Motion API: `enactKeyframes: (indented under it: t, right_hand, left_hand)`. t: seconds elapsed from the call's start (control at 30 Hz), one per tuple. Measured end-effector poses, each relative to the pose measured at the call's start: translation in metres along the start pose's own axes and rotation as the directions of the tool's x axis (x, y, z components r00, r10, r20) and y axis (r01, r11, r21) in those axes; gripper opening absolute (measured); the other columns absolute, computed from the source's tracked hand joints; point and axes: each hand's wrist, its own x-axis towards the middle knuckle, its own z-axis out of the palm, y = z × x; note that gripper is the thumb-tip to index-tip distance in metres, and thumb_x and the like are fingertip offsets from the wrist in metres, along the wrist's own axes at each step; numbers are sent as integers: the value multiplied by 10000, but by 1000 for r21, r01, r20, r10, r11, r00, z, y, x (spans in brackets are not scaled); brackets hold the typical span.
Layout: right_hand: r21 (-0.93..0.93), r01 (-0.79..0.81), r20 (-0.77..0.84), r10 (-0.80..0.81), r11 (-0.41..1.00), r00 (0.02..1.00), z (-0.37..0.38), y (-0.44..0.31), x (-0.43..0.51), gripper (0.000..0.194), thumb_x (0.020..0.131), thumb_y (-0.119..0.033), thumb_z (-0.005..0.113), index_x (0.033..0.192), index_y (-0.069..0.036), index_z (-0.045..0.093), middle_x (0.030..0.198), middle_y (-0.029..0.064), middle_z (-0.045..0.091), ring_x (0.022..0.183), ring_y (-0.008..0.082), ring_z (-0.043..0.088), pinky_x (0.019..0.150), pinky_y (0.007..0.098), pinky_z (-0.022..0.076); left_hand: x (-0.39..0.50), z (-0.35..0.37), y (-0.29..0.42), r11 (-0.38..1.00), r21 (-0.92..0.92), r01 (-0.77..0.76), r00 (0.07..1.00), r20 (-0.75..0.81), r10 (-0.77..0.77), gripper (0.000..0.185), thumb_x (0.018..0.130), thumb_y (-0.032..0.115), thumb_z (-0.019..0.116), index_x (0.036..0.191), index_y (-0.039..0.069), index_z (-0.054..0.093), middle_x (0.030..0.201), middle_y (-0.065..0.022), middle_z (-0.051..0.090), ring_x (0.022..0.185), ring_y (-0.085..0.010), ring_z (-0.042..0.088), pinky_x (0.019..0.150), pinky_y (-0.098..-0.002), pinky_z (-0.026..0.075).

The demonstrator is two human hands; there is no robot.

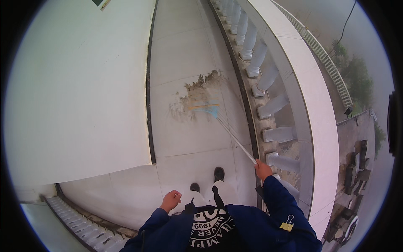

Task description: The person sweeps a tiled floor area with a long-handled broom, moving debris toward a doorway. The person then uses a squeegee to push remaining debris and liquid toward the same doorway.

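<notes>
My right hand point(263, 170) is closed around the pale metal handle point(236, 139) of a floor wiper. The handle slopes away to a light-blue head point(212, 111) with an orange strip point(204, 107) along its far edge. That head is down on the tiled floor point(182, 138), at the near side of a dark, wet-looking dirt patch point(201, 86). My left hand point(171, 200) hangs in front of my body, fingers loosely curled in, with nothing visible in it. Below it and to its right are my dark shoes point(219, 174) on the tiles.
A white wall point(85, 94) with dark skirting point(149, 94) bounds the walkway on the left and ends at a corner. Along the right runs a balustrade with a broad rail point(321, 126) and white balusters point(280, 134). Another balustrade point(82, 225) stands at lower left.
</notes>
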Motion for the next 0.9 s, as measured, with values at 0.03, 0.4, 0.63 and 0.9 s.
enactKeyframes:
  t: [0.03, 0.4, 0.63, 0.9]
  right_hand:
    - [41, 26, 10, -27, 999, 1000, 2, 6, -29, 354, 793, -244, 447, 1137, -161, 448, 786, 175, 579, 719, 344, 552, 653, 434, 433]
    - [-238, -104, 295, 174, 966, 939, 9, -39, -43, 358, 825, -242, 383, 1181, -214, 398, 809, 155, 587, 750, 336, 559, 664, 450, 434]
    - [-228, -20, 96, 43, 973, 994, -4, -189, 229, 316, 820, -226, 387, 1121, -149, 448, 892, 145, 576, 863, 309, 538, 714, 411, 436]
    - [-191, -2, 87, 19, 982, 996, -56, -195, 217, 348, 810, -245, 407, 1153, -193, 439, 833, 184, 575, 775, 368, 538, 678, 452, 423]
  left_hand:
    - [2, -1, 2, 999, -42, 1, 1000, -6, -1, 212, 777, 242, 497, 822, 39, 536, 617, -60, 599, 550, -150, 563, 537, -267, 422]
    - [32, -48, 12, 981, -192, 14, 999, -44, -22, 190, 767, 219, 496, 801, 36, 533, 608, -67, 589, 513, -151, 537, 509, -276, 415]
    - [95, -114, 29, 978, -208, 10, 997, -70, -25, 203, 769, 233, 488, 812, 39, 532, 605, -67, 590, 556, -164, 563, 540, -281, 420]
    - [138, -180, 54, 974, -227, -10, 996, -84, -9, 190, 770, 225, 494, 800, 41, 531, 600, -69, 588, 584, -165, 578, 561, -279, 426]
